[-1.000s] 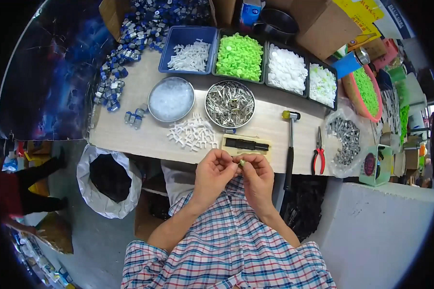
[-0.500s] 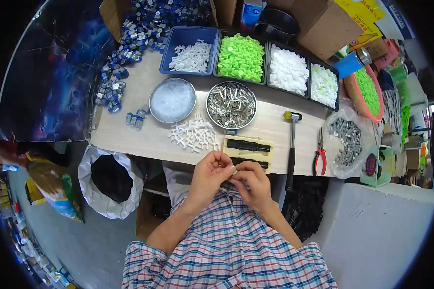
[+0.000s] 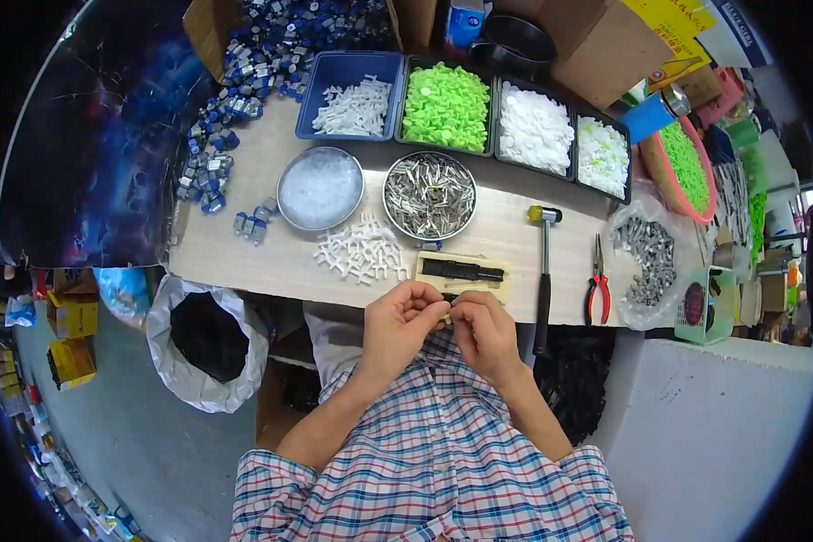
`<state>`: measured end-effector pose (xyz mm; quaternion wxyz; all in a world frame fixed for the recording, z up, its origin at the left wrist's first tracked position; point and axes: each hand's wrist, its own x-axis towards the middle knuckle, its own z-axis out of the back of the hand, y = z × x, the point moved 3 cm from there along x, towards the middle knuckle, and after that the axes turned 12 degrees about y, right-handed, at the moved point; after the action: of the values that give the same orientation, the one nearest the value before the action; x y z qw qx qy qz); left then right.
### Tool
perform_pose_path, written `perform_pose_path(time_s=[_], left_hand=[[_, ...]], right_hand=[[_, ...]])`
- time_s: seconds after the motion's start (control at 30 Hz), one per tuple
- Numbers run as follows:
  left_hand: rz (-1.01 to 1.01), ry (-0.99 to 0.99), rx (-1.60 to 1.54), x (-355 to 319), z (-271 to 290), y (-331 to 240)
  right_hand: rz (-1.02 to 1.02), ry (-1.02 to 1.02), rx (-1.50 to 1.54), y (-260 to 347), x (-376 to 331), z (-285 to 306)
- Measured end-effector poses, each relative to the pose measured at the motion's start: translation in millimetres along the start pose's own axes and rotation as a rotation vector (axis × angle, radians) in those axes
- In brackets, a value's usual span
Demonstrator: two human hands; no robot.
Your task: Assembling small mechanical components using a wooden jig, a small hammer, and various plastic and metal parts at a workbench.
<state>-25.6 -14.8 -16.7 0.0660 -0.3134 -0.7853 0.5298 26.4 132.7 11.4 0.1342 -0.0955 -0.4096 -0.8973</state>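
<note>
My left hand (image 3: 405, 325) and my right hand (image 3: 483, 330) meet fingertip to fingertip just below the near edge of the wooden table (image 3: 271, 257). Between the fingers they pinch a small pale part (image 3: 446, 312), too small to make out. Just beyond the hands lies a wooden jig with a black bar (image 3: 462, 272). A heap of small white plastic pieces (image 3: 363, 253) lies left of the jig. Behind it stands a round metal bowl of silver metal parts (image 3: 430, 194).
A round bowl of clear bits (image 3: 320, 187), a hammer (image 3: 543, 262) and red-handled pliers (image 3: 598, 289) lie on the table. Trays of white and green parts (image 3: 445, 104) line the back, blue parts (image 3: 244, 81) pile at left. A bag-lined bin (image 3: 206, 339) stands below left.
My hands stay together at the table edge, with only small finger shifts. On the floor at left, a person seen earlier is gone from view.
</note>
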Motion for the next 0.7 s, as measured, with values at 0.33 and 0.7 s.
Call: perform_pose_path(time_s=[0.33,0.7], left_hand=[[-0.663,0.044,1.190,8.5,-3.5,-11.8],[-0.651,0.253,1.507,17.0,1.1,11.4]], right_hand=[[-0.023,-0.063,-0.378,-36.0,27.8,0.0],[-0.086,0.071,-0.302,-44.8,33.2,-4.2]])
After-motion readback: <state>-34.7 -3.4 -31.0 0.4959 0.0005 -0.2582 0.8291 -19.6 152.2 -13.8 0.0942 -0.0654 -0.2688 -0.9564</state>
